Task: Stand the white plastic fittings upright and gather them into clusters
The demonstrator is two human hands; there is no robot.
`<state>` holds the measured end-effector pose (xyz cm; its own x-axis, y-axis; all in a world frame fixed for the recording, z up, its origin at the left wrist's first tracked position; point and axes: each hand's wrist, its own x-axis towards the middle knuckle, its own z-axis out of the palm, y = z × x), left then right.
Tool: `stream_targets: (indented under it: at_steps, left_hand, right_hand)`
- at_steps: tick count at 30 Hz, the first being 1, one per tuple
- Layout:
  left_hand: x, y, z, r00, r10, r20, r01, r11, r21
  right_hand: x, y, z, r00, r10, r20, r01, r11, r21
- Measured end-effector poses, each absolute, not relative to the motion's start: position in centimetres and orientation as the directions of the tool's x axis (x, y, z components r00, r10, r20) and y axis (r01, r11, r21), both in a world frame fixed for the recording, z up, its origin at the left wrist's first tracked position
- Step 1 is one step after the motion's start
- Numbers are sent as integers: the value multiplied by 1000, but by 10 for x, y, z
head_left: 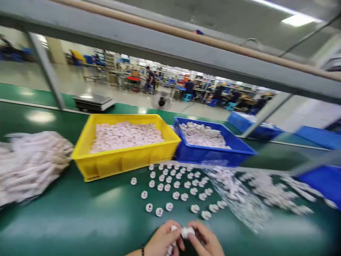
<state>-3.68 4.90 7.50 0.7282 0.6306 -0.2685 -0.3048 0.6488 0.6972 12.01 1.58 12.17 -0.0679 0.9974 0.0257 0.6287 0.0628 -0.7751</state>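
At the bottom of the head view, my left hand (165,239) pinches a small white plastic part (173,228), with a white piece also showing below its fingers. Close beside it, my right hand (206,240) grips a round white plastic piece (187,232) between thumb and fingers. The two parts are near each other; whether they touch is hard to make out. Just beyond my hands, many similar round white pieces (169,206) stand in loose rows on the green table (87,220).
A yellow bin (125,156) and a blue bin (213,153) hold white parts. A clear plastic bag (247,209) with white pieces lies right, near a loose pile (274,190). At left sits a big bag of white parts (39,160). A grey beam (170,46) crosses above.
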Motion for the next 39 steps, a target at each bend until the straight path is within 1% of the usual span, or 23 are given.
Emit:
stream_targets:
  at_steps: [3, 5, 10, 14, 17, 20, 21, 23, 26, 28, 31, 36, 39]
  left_hand:
    - [-39, 44, 81, 746, 592, -305, -299, 708, 640]
    - [-41, 42, 84, 758, 575, -308, -290, 719, 631]
    - [-40, 42, 78, 796, 518, -314, -227, 735, 639]
    - [-39, 43, 71, 799, 498, -338, -195, 745, 638]
    - [-40, 44, 74, 802, 498, -331, -209, 752, 625]
    - [-42, 44, 80, 804, 507, -312, -230, 748, 623]
    - [-42, 43, 81, 806, 507, -305, -228, 742, 631]
    - [-41, 42, 82, 809, 510, -291, -214, 717, 664]
    - [-40, 40, 81, 797, 529, -290, -202, 686, 699]
    - [-40, 39, 80, 795, 535, -288, -211, 688, 695]
    - [-40, 38, 84, 806, 519, -283, -219, 707, 672]
    - [-41, 37, 89, 786, 518, -337, -222, 745, 629]
    - [-43, 36, 87, 797, 515, -317, -199, 719, 666]
  right_hand:
    - [124, 14, 127, 74, 991, 112, 788, 11, -616]
    - [123, 16, 123, 95, 984, 154, 842, 3, -539]
    - [112, 28, 111, 41, 982, 185, 892, 48, -450]
    - [107, 42, 105, 24, 994, 111, 916, 22, -400]
    - [109, 42, 106, 65, 994, 92, 904, -19, -426]
    - [111, 32, 114, 82, 990, 118, 856, -10, -516]
    - [110, 27, 118, 52, 993, 109, 833, 17, -554]
    - [107, 19, 127, -62, 997, 46, 766, 77, -638]
    - [101, 12, 137, -214, 974, -71, 680, 97, -727]
    - [97, 10, 141, -241, 966, -93, 666, 95, -740]
    - [93, 7, 146, -238, 968, -85, 672, 100, -734]
    - [95, -4, 154, -214, 974, -73, 661, 89, -745]
    - [106, -8, 152, -139, 990, 4, 679, 99, -727]
